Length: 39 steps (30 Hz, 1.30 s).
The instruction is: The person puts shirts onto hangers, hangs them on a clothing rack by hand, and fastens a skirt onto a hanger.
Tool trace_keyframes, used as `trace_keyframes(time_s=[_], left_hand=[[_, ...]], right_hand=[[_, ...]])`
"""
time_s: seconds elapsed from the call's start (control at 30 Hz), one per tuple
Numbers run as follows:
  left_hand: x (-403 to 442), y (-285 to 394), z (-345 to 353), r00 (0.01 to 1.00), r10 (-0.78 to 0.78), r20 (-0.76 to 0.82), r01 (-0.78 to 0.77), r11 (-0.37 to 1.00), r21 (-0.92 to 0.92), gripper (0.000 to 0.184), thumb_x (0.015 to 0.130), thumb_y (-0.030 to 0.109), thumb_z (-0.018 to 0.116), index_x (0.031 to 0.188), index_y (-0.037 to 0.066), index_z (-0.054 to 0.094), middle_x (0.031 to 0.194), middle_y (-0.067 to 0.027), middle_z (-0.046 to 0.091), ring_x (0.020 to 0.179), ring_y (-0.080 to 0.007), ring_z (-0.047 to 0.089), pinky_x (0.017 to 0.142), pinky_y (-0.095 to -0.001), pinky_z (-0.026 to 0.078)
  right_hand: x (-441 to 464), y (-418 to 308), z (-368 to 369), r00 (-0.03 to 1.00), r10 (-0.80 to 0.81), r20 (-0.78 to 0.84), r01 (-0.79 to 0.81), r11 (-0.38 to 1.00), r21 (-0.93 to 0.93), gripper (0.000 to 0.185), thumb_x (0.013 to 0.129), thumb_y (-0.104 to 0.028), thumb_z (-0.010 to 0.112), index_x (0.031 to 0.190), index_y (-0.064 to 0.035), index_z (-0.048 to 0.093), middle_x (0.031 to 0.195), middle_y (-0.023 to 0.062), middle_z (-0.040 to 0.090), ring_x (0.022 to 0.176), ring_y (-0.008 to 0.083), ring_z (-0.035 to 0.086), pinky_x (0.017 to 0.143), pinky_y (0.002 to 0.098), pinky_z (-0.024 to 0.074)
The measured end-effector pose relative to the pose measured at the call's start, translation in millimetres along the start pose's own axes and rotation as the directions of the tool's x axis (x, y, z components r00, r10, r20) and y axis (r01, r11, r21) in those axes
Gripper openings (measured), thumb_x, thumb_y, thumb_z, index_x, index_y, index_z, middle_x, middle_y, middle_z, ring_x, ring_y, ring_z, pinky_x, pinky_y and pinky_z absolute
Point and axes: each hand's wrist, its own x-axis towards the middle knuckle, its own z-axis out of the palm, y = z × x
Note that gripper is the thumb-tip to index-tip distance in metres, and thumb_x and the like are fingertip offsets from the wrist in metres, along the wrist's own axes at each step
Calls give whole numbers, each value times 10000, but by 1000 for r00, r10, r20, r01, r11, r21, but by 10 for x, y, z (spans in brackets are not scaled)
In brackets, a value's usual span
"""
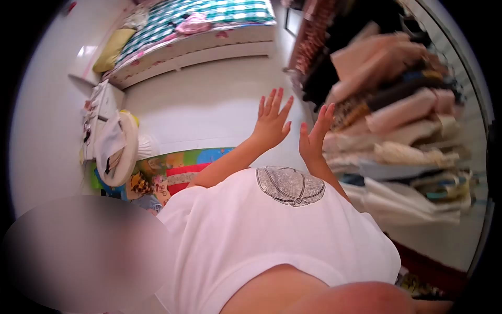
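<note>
Both of my arms reach forward past the white T-shirt [225, 230], whose front bears a grey cap print [291, 186]. My left hand [269, 125] is in mid-air with its fingers stretched and thumb apart, holding nothing. Beside it on the right, my right hand [314, 140] is also open, thumb spread away from the raised fingers. A gap separates the two hands. Behind them lies the pale floor [209, 99]. In the view, my right hand is nearest to the hanging clothes [387, 112]; I cannot tell whether it touches them.
A bed [209, 18] with a green checked cover stands at the back. To the left are a white cabinet [102, 99] and a white round-rimmed seat [130, 141]. A colourful mat [151, 167] lies below. A blurred patch hides the lower left.
</note>
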Motion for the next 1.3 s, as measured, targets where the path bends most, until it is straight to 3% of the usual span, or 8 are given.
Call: trace_keyframes(time_s=[0.17,0.43,0.83,1.03,1.3], left_hand=[[-150,-1159,-489,970,-242,-12,240,954,179,726,723,207,605,1346,97,250,1411,-188,120,1307,-354,103,1027,-519,116],[-110,-2287,-748,905,-423,-53,420,864,277,753,724,211,600,1360,98,214,1416,-196,89,1310,-361,88,1006,-554,118],[1206,-4141,-235,863,-497,-87,499,815,296,775,716,212,607,1364,101,196,1421,-191,78,1312,-353,91,1011,-548,109],[1996,-5012,-179,825,-552,-119,561,779,280,758,738,222,602,1364,108,188,1423,-188,61,1313,-353,84,1020,-533,74],[2422,-6161,-128,754,-630,-184,656,713,247,759,730,207,610,1361,114,199,1422,-188,63,1307,-366,95,1013,-547,82]], right_hand=[[420,-96,1235,987,-24,156,34,998,-62,775,800,-242,545,1375,-49,62,1415,235,-5,1310,388,-5,1014,543,-7],[1117,-306,2345,893,46,448,-28,999,-46,811,784,-252,575,1371,-34,59,1425,207,-27,1317,364,-41,1019,534,-7],[2710,604,3847,857,1,516,37,997,-63,803,756,-250,596,1358,-9,122,1418,214,53,1314,369,31,1024,526,17],[3901,735,4630,818,-183,546,182,982,56,794,756,-268,601,1355,-17,145,1419,193,73,1316,355,47,1026,519,25],[4728,829,5807,785,-210,582,185,977,103,796,748,-266,606,1357,-27,152,1422,191,70,1313,357,64,1018,536,52]])
